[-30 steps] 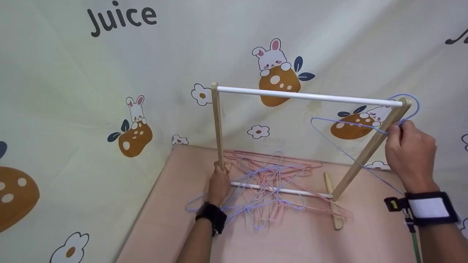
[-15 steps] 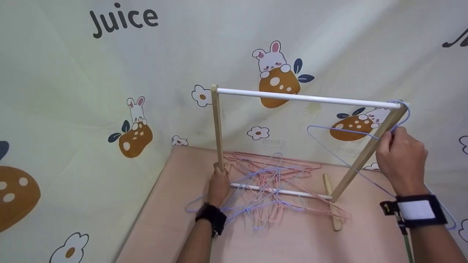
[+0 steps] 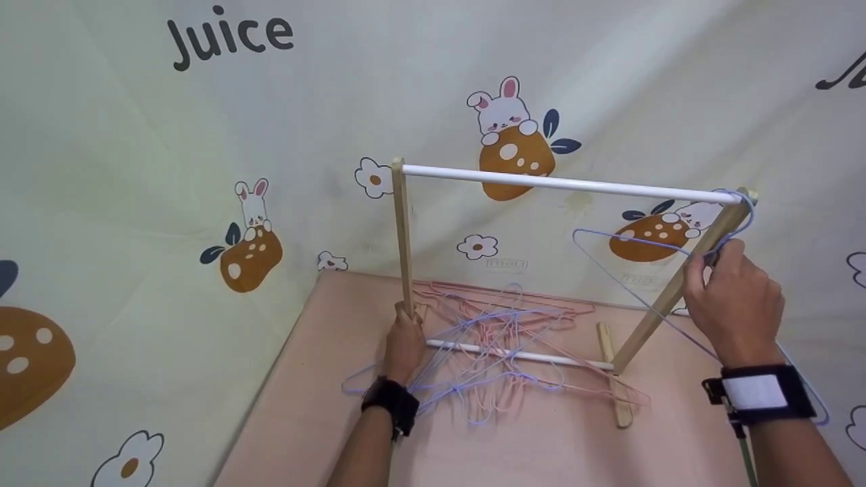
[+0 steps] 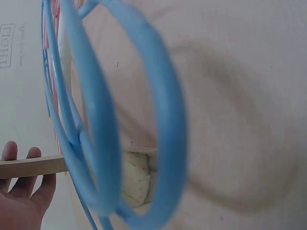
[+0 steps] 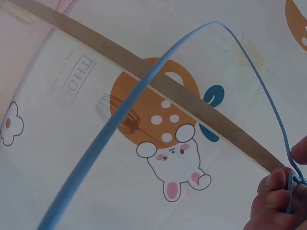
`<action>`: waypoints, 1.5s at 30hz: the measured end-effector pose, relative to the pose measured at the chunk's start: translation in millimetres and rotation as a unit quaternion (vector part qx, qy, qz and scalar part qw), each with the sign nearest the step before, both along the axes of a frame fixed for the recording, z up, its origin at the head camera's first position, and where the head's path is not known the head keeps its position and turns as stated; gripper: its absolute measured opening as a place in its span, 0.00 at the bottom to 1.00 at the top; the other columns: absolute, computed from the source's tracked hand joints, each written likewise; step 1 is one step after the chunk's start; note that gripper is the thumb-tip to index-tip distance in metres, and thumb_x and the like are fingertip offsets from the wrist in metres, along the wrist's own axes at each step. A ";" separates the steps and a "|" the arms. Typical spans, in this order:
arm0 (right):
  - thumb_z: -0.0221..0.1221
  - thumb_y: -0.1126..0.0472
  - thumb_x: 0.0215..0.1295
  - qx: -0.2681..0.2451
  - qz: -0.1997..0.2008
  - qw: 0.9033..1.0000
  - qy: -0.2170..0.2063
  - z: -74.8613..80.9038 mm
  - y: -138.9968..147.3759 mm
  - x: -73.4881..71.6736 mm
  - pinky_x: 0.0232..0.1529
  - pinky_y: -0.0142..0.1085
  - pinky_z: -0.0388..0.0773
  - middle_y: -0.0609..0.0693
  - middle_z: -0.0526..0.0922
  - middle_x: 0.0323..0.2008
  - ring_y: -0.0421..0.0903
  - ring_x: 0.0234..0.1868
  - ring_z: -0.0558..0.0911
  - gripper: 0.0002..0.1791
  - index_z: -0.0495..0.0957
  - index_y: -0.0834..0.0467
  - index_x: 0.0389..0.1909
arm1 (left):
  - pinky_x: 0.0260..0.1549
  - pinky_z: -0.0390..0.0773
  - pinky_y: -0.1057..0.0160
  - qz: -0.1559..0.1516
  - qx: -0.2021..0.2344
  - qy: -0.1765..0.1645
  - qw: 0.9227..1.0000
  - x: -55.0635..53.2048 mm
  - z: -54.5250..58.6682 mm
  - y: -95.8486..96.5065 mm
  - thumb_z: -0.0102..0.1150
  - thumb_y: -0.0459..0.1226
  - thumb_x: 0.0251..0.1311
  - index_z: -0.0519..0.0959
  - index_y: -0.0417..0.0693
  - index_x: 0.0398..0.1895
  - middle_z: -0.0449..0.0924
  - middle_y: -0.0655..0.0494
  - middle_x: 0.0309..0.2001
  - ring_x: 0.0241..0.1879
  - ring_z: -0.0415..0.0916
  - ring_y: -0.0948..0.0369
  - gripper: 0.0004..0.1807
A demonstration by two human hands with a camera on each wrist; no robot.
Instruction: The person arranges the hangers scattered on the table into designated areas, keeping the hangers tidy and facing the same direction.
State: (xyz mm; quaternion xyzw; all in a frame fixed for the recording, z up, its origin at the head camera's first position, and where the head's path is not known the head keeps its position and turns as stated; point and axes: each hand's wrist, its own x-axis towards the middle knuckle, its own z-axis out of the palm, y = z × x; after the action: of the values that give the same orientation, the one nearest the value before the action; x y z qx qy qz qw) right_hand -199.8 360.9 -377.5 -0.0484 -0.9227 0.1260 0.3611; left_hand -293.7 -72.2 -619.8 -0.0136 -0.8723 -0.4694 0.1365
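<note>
In the head view, my right hand point(image 3: 737, 304) pinches a blue wire clothes hanger point(image 5: 106, 134) just below its hook. That hook curves over the right end of the white top bar point(image 3: 568, 183), by the top of the right wooden post point(image 3: 659, 311). The hanger's body slants across this post, and one arm of it passes behind my wrist. Low on the rack's left wooden post point(image 3: 402, 237), my left hand point(image 3: 404, 348) grips the wood. The left wrist view shows its fingers point(image 4: 45, 189) behind the post, with blue hanger wire large in front.
A tangled pile of blue and pink hangers point(image 3: 514, 313) lies on the pink tabletop point(image 3: 528, 453) across the rack's lower white bar point(image 3: 575, 358). A wooden foot point(image 3: 621, 402) supports the right post. Behind stands a printed cloth wall point(image 3: 338, 101).
My right hand has moved left and slightly down, bringing the blue hanger's hook down onto the right end of the top bar. My left hand stays on the post.
</note>
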 end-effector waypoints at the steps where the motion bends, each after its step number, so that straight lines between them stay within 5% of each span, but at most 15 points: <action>1: 0.56 0.57 0.82 0.008 -0.002 1.000 0.007 -1.7 0.4 -0.1 0.16 0.43 0.57 0.55 0.66 0.16 0.56 0.13 0.66 0.19 0.69 0.72 0.41 | 0.24 0.83 0.51 -0.002 0.000 -0.003 1.000 0.5 0.5 0.1 0.48 0.29 0.85 0.63 0.38 0.64 0.80 0.44 0.34 0.26 0.80 0.51 0.12; 13: 0.60 0.55 0.78 0.038 -0.020 0.999 0.027 -10.7 0.4 2.9 0.16 0.44 0.58 0.58 0.65 0.17 0.56 0.14 0.65 0.21 0.69 0.72 0.42 | 0.23 0.82 0.51 0.008 0.006 -0.015 1.000 0.8 1.8 0.3 0.48 0.31 0.86 0.63 0.38 0.65 0.83 0.43 0.35 0.27 0.83 0.50 0.13; 26: 0.63 0.57 0.76 0.013 -0.012 1.000 0.008 -18.1 1.6 4.8 0.17 0.45 0.61 0.63 0.71 0.20 0.59 0.16 0.70 0.21 0.71 0.74 0.46 | 0.22 0.82 0.53 0.001 0.011 -0.025 1.000 0.4 2.1 -0.5 0.46 0.31 0.86 0.62 0.39 0.66 0.81 0.44 0.33 0.26 0.81 0.52 0.13; 32: 0.63 0.55 0.74 0.018 -0.017 0.999 0.033 -20.2 1.1 8.3 0.19 0.48 0.63 0.67 0.73 0.29 0.64 0.26 0.72 0.24 0.72 0.75 0.48 | 0.23 0.82 0.53 -0.007 -0.003 -0.005 1.000 2.1 3.3 -0.4 0.45 0.29 0.85 0.62 0.38 0.65 0.79 0.46 0.34 0.26 0.79 0.53 0.12; 39: 0.63 0.54 0.75 0.020 -0.037 0.997 0.064 -13.7 -6.8 14.5 0.39 0.62 0.71 0.76 0.71 0.49 0.72 0.50 0.69 0.30 0.71 0.78 0.59 | 0.25 0.82 0.51 -0.004 -0.002 -0.006 1.000 2.0 4.6 -0.9 0.45 0.29 0.85 0.63 0.38 0.64 0.80 0.43 0.35 0.27 0.80 0.51 0.12; 45: 0.60 0.56 0.74 0.050 0.001 0.990 0.129 -14.9 -22.8 18.5 0.54 0.67 0.63 0.77 0.71 0.49 0.74 0.53 0.68 0.27 0.71 0.78 0.57 | 0.23 0.81 0.52 -0.002 0.009 -0.030 1.000 2.2 4.7 0.8 0.45 0.32 0.87 0.64 0.41 0.64 0.81 0.43 0.35 0.27 0.80 0.52 0.11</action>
State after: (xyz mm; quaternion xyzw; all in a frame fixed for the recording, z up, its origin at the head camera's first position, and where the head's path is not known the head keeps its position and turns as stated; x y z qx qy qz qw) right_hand -181.3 338.0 -392.4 -0.0127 -0.8734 0.0856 0.4793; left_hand -291.6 -71.4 -615.0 -0.0001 -0.8718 -0.4776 0.1092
